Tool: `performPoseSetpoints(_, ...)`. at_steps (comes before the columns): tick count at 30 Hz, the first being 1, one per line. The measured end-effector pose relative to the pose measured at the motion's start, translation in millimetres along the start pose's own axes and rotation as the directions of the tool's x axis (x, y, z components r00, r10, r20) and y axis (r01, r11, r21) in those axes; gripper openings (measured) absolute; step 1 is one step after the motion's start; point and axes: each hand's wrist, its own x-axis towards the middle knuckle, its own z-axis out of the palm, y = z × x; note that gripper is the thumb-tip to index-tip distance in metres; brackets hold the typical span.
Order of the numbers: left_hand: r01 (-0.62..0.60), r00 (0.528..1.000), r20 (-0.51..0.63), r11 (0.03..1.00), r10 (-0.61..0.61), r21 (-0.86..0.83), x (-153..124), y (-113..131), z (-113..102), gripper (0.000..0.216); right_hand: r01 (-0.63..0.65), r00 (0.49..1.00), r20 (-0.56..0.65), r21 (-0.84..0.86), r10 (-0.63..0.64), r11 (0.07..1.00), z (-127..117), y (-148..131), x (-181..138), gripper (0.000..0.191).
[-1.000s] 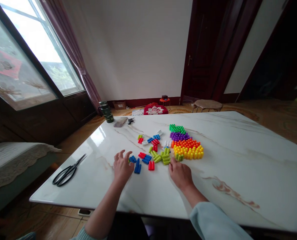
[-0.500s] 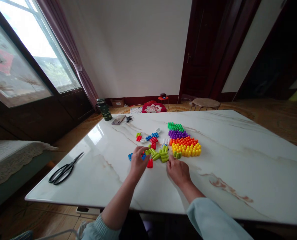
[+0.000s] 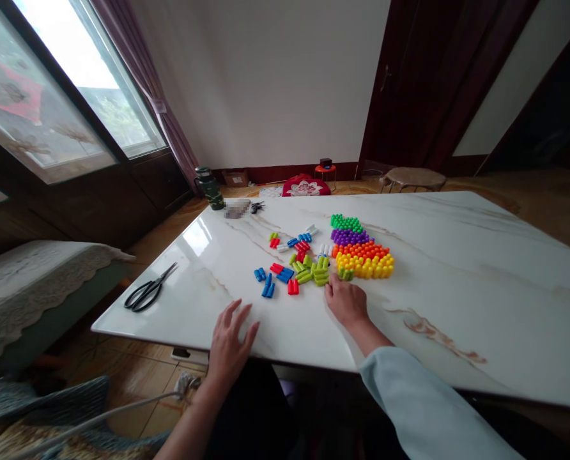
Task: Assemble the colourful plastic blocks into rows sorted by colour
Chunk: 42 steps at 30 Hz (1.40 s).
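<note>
My left hand [image 3: 232,338] hovers by the table's front edge, fingers spread, holding nothing. My right hand [image 3: 347,303] has its fingers curled beside the lime-green plastic pieces [image 3: 321,278]; its fingertips are partly hidden, so I cannot tell what they hold. A few lime-green pieces [image 3: 346,275] stand upright just beyond it, against a block of yellow pieces [image 3: 369,266]. Orange pieces [image 3: 360,250], purple pieces [image 3: 351,237] and green pieces [image 3: 346,223] stand in bands behind. Loose blue pieces [image 3: 268,287], red pieces [image 3: 293,287] and white pieces [image 3: 324,250] lie to the left.
Black-handled scissors [image 3: 146,295] lie at the left of the white marbled table [image 3: 438,268]. At its far left corner are a camouflage flask [image 3: 210,190], a blurred flat object [image 3: 237,208] and keys [image 3: 257,207]. A round stool [image 3: 414,177] stands beyond the table.
My left hand has left the loose pieces, drawing back toward me to the front edge and opening. My right hand stays by the lime-green pieces. The view has shifted.
</note>
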Motion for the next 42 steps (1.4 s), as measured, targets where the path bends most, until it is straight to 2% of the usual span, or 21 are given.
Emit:
performPoseSetpoints(3, 0.054, 0.998, -0.024, 0.992, -0.051, 0.117, -10, -15, -1, 0.04, -0.016, 1.0, -0.008, 0.001, 0.016, 1.0, -2, 2, -1, 0.022)
performPoseSetpoints(12, -0.018, 0.998, 0.056, 0.952, 0.001, 0.305, -3, -12, 3, 0.045, -0.002, 1.0, -0.02, 0.184, 0.006, 0.983, -4, 15, -4, 0.013)
performPoseSetpoints(18, -0.026, 0.996, 0.09, 0.933, -0.007, 0.358, -3, -14, 1, 0.048, -0.002, 1.0, -0.005, 0.306, 0.003, 0.952, 2, 24, -3, 0.015)
performPoseSetpoints(26, -0.036, 0.982, 0.183, 0.921, -0.039, 0.387, 2, -13, 0, 0.052, -0.027, 0.999, -0.024, 0.369, 0.039, 0.929, 2, 25, -2, 0.015)
performPoseSetpoints(28, -0.026, 0.969, 0.236, 0.926, -0.069, 0.377, 6, -14, -1, 0.052, -0.041, 0.998, -0.029, 0.359, 0.055, 0.932, 2, 24, -1, 0.015)
performPoseSetpoints(30, -0.02, 0.935, 0.338, 0.934, -0.109, 0.356, 13, -15, -6, 0.054, -0.057, 0.997, -0.032, 0.335, 0.071, 0.94, 1, 22, 0, 0.016)
performPoseSetpoints(31, -0.021, 0.903, 0.41, 0.941, -0.127, 0.338, 18, -15, -10, 0.056, -0.063, 0.996, -0.033, 0.322, 0.078, 0.945, 1, 22, 0, 0.016)
performPoseSetpoints(32, -0.019, 0.861, 0.486, 0.948, -0.146, 0.318, 23, -15, -14, 0.058, -0.065, 0.996, -0.035, 0.31, 0.08, 0.948, 2, 22, 1, 0.017)
performPoseSetpoints(35, -0.01, 0.683, 0.699, 0.955, -0.209, 0.295, 41, -13, -24, 0.07, -0.061, 0.995, -0.057, 0.282, 0.08, 0.957, 4, 22, 2, 0.019)
performPoseSetpoints(39, -0.009, 0.551, 0.793, 0.949, -0.259, 0.316, 63, -9, -28, 0.077, -0.062, 0.993, -0.079, 0.249, 0.084, 0.967, 10, 23, 5, 0.021)
performPoseSetpoints(42, -0.064, 0.468, 0.853, 0.954, -0.231, 0.294, 76, -12, -28, 0.084, -0.058, 0.993, -0.089, 0.242, 0.081, 0.969, 13, 24, 6, 0.022)
